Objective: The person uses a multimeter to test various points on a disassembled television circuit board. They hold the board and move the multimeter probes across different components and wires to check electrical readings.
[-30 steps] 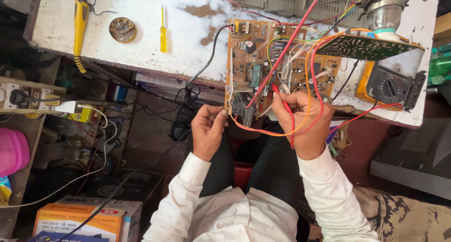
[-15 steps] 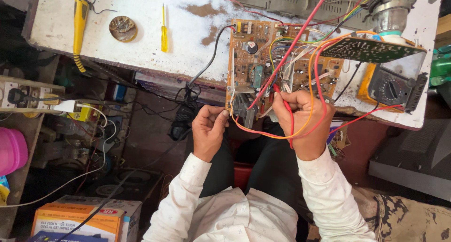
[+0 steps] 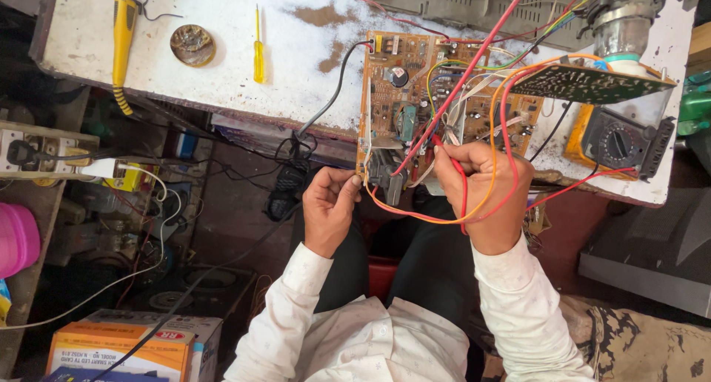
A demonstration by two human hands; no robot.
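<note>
Left hand (image 3: 329, 208) pinching near edge of orange circuit board (image 3: 415, 100), just above both hands. Right hand (image 3: 485, 185) gripping red probe (image 3: 444, 148) on board. Risk: looped orange wire (image 3: 444, 217) around right hand snagging, dragging probe across contacts.

circuit board (image 3: 415, 100) on bench (image 3: 222, 48) | screwdriver (image 3: 258, 45) left | multimeter (image 3: 618, 141) right

One package in my view.
An orange-and-white cardboard box (image 3: 122, 349) sat at the lower left of the frame.
</note>
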